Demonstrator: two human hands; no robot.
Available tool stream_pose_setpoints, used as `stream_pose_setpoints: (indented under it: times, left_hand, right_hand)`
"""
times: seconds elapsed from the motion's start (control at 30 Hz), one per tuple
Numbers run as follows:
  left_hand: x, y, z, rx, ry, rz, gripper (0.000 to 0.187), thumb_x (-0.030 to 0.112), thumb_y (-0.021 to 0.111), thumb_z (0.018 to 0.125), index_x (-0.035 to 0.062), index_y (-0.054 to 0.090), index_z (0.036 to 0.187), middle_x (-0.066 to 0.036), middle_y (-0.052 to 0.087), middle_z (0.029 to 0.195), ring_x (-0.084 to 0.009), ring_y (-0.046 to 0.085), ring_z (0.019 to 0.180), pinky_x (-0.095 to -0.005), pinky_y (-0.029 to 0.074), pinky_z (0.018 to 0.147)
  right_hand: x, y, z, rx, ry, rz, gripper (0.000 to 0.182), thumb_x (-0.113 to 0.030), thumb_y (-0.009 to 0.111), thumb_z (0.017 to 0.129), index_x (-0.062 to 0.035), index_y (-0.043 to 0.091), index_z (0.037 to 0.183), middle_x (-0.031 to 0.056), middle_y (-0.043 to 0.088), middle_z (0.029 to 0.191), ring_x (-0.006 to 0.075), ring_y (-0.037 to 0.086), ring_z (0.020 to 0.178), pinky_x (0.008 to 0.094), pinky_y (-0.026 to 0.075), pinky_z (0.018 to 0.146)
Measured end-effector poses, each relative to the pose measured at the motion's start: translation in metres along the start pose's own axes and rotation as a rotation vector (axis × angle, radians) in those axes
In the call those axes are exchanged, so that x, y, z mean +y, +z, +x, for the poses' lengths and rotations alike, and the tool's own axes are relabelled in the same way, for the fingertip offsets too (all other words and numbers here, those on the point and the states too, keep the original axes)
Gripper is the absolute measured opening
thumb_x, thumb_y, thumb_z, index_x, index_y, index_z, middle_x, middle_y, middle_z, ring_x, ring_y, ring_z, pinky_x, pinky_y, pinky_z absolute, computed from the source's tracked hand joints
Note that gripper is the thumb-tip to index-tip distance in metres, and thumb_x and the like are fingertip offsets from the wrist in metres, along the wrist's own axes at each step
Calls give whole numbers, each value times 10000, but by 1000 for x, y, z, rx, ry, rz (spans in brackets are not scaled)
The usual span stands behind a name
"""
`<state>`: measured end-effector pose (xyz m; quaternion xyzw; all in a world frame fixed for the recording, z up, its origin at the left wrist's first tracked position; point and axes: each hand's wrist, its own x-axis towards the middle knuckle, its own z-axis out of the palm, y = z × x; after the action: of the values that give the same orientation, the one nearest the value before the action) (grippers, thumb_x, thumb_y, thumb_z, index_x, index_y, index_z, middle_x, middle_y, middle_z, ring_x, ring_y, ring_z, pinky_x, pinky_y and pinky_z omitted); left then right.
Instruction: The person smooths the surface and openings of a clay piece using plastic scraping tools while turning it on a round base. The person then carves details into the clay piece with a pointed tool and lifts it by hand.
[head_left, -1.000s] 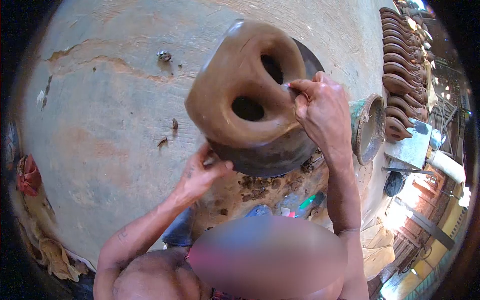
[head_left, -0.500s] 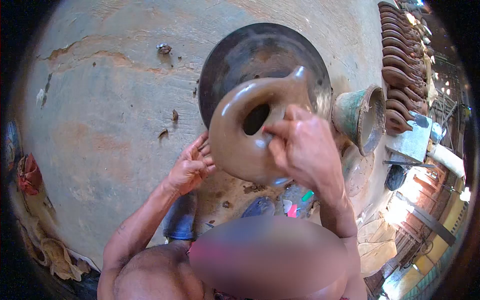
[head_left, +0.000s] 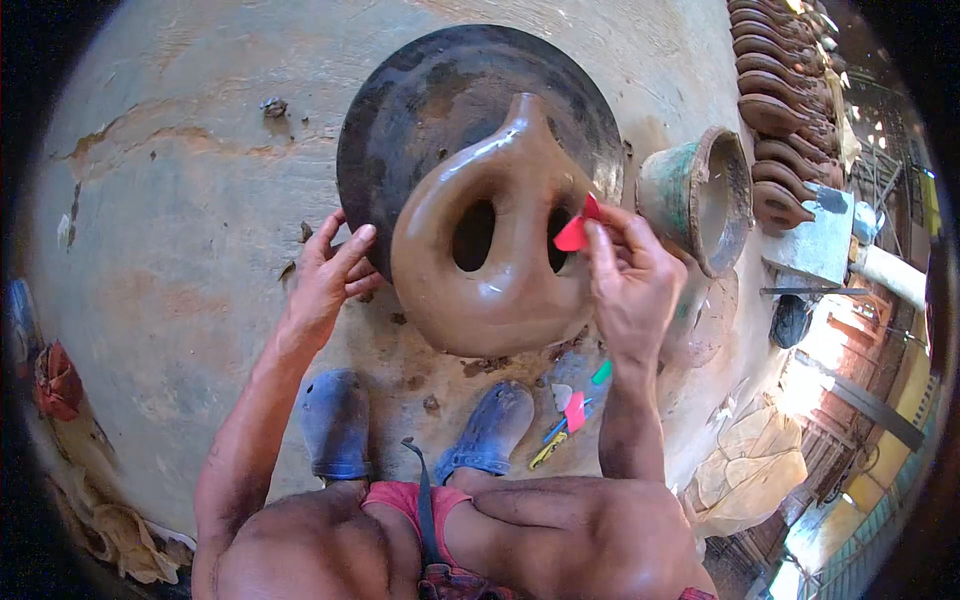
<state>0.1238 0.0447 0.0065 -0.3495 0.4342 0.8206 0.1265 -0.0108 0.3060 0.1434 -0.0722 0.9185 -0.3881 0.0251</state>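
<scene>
A wet brown clay vessel (head_left: 430,290) with two oval openings and a narrow spout at its far end rests on a dark round turntable (head_left: 385,120). Between the thumb and fingers of my right hand (head_left: 638,280) is a small red scraper (head_left: 572,236), held right at the vessel's right opening. My left hand (head_left: 325,275) is beside the vessel's left side, near the turntable's edge, its fingers apart and nothing in them.
To the right stands a green-stained bucket (head_left: 668,195) of murky liquid. Coloured tools, including a yellow one (head_left: 548,451) and another red scraper (head_left: 575,411), lie by my right clog (head_left: 500,425). Rows of similar clay pieces (head_left: 770,115) line the far right.
The vessel has turned, so its spout points straight away and both openings show. My right hand has come to its right opening, with the red scraper now visible. The view has shifted.
</scene>
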Motion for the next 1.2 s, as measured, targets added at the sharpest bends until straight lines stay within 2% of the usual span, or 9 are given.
stream_pose_setpoints:
  times: [0.1,0.2,0.47,0.53,0.73,0.8,0.87,1.03,1.2]
  left_hand:
    - [5,2,-2,25,19,-17,501,289,664,1100,137,485,1542,-49,717,1279,-151,763,963,-304,637,787]
    - [5,-2,-1,27,18,8,511,299,662,1104,138,475,1551,-43,717,1271,-135,756,937,-297,631,782]
    - [13,-13,14,44,55,104,562,351,692,1082,116,486,1549,9,724,1180,-78,717,855,-255,593,735]
    - [26,-13,17,39,62,139,525,367,697,1077,108,536,1503,29,726,1148,-55,694,806,-249,576,713]
    - [59,-30,55,55,145,311,559,429,695,1067,96,592,1503,24,736,1138,-38,670,814,-228,556,732]
    - [79,-28,65,40,151,414,553,441,673,1074,82,604,1489,-22,743,1284,-130,702,1134,-307,552,929]
    - [98,-17,67,42,170,414,569,436,661,1084,65,605,1512,-47,729,1340,-139,679,1203,-329,539,1017]
    - [134,-9,113,-128,305,560,489,422,621,1112,41,697,1408,-47,731,1326,-128,687,1165,-342,561,999]
    - [161,-18,184,-411,388,641,542,466,645,1089,72,665,1461,-77,743,1297,-155,708,1109,-371,589,946]
  right_hand:
    - [17,18,2,9,-146,-149,182,-48,745,949,-22,774,1127,191,782,987,348,777,870,403,611,803]
    - [15,28,4,13,-337,-310,205,-37,739,936,-30,769,1139,183,781,998,370,764,896,427,606,801]
    - [14,14,4,-157,-334,-94,216,37,714,907,-57,785,1088,152,778,986,343,760,860,401,603,751]
    - [18,11,5,-246,-514,-73,226,87,733,900,-17,799,1090,138,809,998,243,798,879,323,618,780]
    - [14,8,3,-454,-640,-71,301,43,699,788,-111,776,1035,75,768,991,311,755,863,412,609,720]
    - [13,13,3,-478,-696,-66,316,12,704,758,-127,775,1033,52,759,1003,293,752,872,414,612,712]
    - [7,18,4,-583,-769,-78,318,68,787,729,-85,803,1008,88,773,986,297,769,843,387,621,694]
    - [-7,36,19,-683,-884,-51,402,31,766,687,-106,786,1064,82,763,1001,315,756,842,407,613,683]
    - [-21,53,44,-793,-1043,-57,235,-95,722,777,-151,718,1005,38,687,922,278,720,880,443,584,678]
